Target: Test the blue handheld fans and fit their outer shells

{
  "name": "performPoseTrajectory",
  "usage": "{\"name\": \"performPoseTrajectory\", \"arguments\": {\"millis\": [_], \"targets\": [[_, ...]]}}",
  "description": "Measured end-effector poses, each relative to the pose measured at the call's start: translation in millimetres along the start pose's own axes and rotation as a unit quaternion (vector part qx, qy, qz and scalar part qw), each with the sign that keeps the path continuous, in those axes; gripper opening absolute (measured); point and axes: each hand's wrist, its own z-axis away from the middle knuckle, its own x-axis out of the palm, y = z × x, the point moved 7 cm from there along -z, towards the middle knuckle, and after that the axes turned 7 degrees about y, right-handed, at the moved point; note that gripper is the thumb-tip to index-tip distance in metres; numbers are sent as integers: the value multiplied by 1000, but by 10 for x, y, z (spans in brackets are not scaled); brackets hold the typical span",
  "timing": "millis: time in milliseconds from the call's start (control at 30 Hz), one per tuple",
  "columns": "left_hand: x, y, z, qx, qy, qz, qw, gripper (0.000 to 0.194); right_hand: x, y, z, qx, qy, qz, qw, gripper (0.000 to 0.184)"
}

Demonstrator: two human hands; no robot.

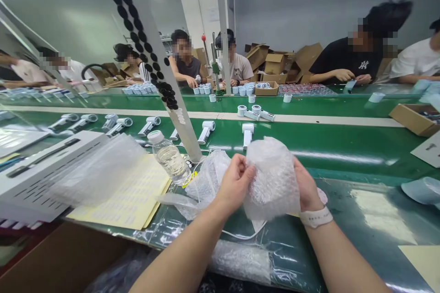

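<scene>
Closest to the camera, the left hand (235,183) and right hand (307,187) are both closed on a bubble-wrap bundle (273,181), held just above the green desk (360,224); the left fingers pinch its near side, while the right hand cups the far side, its fingers partly hidden. What lies inside the wrap cannot be made out. A white wristband (316,217) circles the right wrist. Just left of the bundle lies loose bubble wrap (206,183), and beyond that stand a water bottle (170,158) and yellow paper sheets (134,197). Further left of the bundle sits a white perforated machine (44,165). Past the bundle, a green conveyor belt (309,146) carries white handheld devices (206,132), with a cardboard tray (412,119) at its right. Farthest off, beyond the belt, co-workers (343,62) sit handling small parts before a heap of cardboard boxes (285,62).
</scene>
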Motion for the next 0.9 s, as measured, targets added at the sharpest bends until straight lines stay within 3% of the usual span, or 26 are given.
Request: {"name": "performPoseTrajectory", "arguments": {"millis": [133, 300, 400, 467, 567, 700, 800, 900], "targets": [[78, -92, 13, 2, 42, -185, 982, 11, 215, 182, 296, 32, -64, 35, 997, 33], [82, -169, 18, 17, 65, -313, 947, 30, 210, 216, 415, 63, -142, 30, 987, 65], [159, -91, 73, 68, 27, -331, 941, 35, 103, 195, 306, 46, -107, 51, 992, 76], [152, 33, 115, 108, -9, -322, 940, 32, -43, 134, 156, 40, -41, 59, 997, 67], [-142, 199, 42, 114, 13, -338, 934, 23, -288, -19, -62, 42, 42, 20, 998, 40], [-748, 6, -283, -29, 113, -447, 887, 27, -427, -177, -132, 20, 76, -45, 996, 33], [-852, -265, -456, -58, 116, -469, 874, 28, -318, -133, -69, 31, 40, -53, 997, 40], [-757, -426, -489, -45, 102, -456, 883, 22, -219, -71, -57, 37, 5, -41, 998, 46]]}}
